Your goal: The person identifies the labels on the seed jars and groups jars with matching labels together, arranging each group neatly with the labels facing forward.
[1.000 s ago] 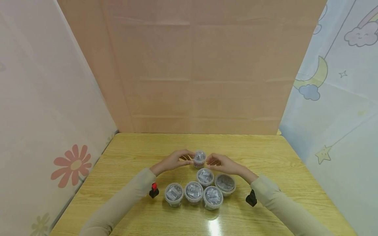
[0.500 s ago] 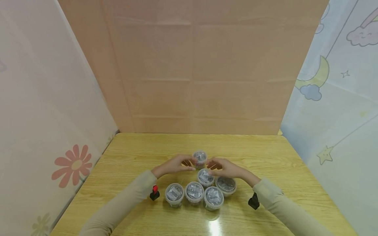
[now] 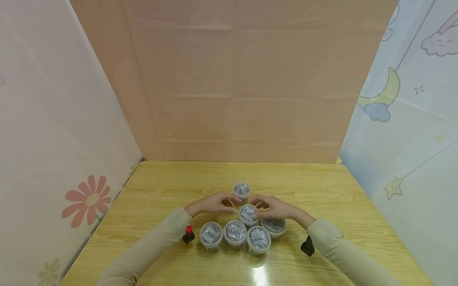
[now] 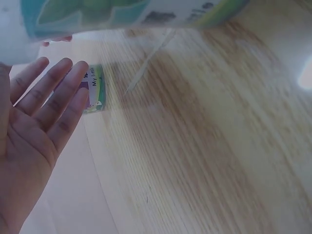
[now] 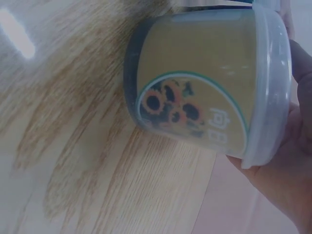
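Observation:
Several small clear plastic tubs with round lids stand upright on the table. My left hand is at the left of the middle tub, its fingers spread and mostly straight in the left wrist view. On the right, my right hand curves loosely over, its thumb tip overlapping that tub's lid edge. The rear tub stands just beyond the fingertips of both hands. Beneath the right hand is a wider, dark-topped tub, partly covered. A tub with a sunflower label hides part of the right hand in the right wrist view.
Along the front stand a left tub, a centre tub and a right tub, close together. The wooden table meets a tan backdrop at the back. Printed sheets flank both sides.
Both hands have drawn back toward the person, from beside the rear tub to around the middle tub. The rear tub now stands free of the hands, shifted very slightly.

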Tool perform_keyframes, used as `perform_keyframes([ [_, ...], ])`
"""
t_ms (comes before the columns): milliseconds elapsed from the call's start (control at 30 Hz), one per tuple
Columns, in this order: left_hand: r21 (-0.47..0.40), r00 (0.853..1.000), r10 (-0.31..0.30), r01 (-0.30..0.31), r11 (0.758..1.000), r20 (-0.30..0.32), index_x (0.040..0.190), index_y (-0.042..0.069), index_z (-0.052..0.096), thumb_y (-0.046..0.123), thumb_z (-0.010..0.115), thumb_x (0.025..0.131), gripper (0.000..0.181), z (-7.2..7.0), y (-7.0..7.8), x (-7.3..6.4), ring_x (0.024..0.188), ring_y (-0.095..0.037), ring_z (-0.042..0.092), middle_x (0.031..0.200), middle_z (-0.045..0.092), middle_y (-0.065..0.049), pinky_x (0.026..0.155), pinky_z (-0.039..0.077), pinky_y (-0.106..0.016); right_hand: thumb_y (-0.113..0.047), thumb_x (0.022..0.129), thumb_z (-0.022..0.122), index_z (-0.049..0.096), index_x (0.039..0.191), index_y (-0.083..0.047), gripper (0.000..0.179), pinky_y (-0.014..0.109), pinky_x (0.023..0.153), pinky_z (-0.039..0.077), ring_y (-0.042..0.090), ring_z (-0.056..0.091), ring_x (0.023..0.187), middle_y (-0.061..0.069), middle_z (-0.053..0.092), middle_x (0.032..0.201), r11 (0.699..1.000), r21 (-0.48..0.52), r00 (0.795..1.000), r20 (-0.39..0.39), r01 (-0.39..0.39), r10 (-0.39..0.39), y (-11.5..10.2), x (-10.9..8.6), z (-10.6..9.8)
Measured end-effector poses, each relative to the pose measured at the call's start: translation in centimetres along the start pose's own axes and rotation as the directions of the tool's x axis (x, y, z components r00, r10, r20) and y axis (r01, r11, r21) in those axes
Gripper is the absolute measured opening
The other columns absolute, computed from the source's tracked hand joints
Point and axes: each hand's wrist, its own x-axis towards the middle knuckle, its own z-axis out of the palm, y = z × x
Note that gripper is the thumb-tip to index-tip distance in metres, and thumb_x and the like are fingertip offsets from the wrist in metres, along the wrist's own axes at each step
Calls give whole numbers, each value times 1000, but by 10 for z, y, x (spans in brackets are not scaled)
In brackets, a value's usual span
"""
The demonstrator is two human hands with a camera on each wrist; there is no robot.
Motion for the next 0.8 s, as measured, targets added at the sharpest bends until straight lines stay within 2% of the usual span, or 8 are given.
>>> perform_keyframes([
  [267, -12, 998, -57, 58, 998, 32, 126, 12, 57, 31, 61, 90, 41, 4, 6, -1, 94, -9, 62, 116, 61, -7, 86, 49, -22, -32, 89, 63, 47, 132, -13, 50, 47, 95, 45, 29, 52, 116, 4, 55, 126, 1000, 6, 1000, 29, 0, 0, 2, 0, 3],
  [567, -36, 997, -41, 43, 998, 62, 124, 15, 58, 31, 63, 88, 40, 11, 4, 1, 96, -8, 61, 117, 61, 0, 84, 50, -20, -33, 86, 67, 40, 139, -12, 63, 32, 92, 48, 31, 51, 117, 8, 51, 131, 999, 43, 997, 72, -15, 11, 2, -6, 5],
  [800, -31, 996, -61, 63, 998, 64, 125, 18, 57, 34, 62, 89, 40, 12, 7, 2, 98, -6, 60, 116, 61, 2, 85, 49, -20, -33, 86, 67, 40, 139, -15, 63, 31, 93, 47, 29, 50, 119, 5, 50, 133, 998, 51, 998, 68, -21, 17, 2, -6, 5],
])
